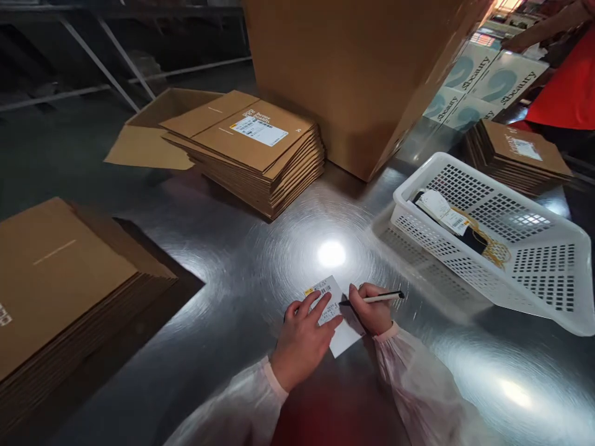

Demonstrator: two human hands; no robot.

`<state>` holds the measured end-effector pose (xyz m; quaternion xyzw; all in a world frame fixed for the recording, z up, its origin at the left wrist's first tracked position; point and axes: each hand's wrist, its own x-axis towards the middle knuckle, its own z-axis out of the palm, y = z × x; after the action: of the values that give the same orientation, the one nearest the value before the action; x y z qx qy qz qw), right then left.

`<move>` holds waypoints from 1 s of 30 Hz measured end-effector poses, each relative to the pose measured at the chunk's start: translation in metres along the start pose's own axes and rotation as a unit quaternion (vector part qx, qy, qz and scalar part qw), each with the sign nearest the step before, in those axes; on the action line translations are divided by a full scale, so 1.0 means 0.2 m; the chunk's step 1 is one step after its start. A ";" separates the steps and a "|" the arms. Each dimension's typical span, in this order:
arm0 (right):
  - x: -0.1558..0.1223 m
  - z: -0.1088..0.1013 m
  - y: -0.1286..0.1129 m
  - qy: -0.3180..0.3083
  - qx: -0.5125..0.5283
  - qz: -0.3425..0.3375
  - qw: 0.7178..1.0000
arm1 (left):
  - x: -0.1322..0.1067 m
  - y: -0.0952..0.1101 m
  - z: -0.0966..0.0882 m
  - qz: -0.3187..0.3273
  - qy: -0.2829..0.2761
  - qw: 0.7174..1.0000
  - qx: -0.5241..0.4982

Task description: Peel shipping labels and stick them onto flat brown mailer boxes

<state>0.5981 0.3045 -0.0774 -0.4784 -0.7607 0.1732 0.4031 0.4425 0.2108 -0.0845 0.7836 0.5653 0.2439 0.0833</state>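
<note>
A white printed label sheet (348, 339) with a barcode and a yellow corner mark lies on the shiny metal table in front of me. My left hand (307, 337) rests on it with the fingers spread, pressing it flat. Closed around a pen (382, 298) with a white barrel and black ends, my right hand (373, 308) sits at the sheet's right edge. The pen's tip points left onto the paper. Both wrists come out of pale, loose sleeves.
Flattened cardboard boxes stand stacked ahead (260, 136), at left (60, 266) and at far right (525, 152). A large carton (353, 80) rises behind. On the right, a white perforated basket (493, 297) holds tags and yellow string. Another person's arm (548, 31) reaches near printed boxes (502, 80).
</note>
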 end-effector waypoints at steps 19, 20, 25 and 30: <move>0.01 0.01 0.00 0.001 0.021 0.030 0.999 | 0.00 0.00 0.00 -0.001 -0.009 1.000 -0.002; 0.01 0.01 0.00 0.000 0.020 0.029 0.999 | 0.00 0.00 0.00 -0.001 -0.009 1.000 -0.003; 0.01 0.00 0.00 0.024 0.011 0.013 1.000 | 0.00 0.00 0.00 0.001 -0.010 1.000 -0.003; 0.01 -0.01 0.01 0.048 0.007 0.035 0.998 | -0.01 0.00 0.00 0.003 -0.006 1.000 0.004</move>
<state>0.5995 0.3061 -0.0765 -0.5095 -0.7220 0.1689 0.4365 0.4416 0.2099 -0.0847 0.7873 0.5630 0.2370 0.0831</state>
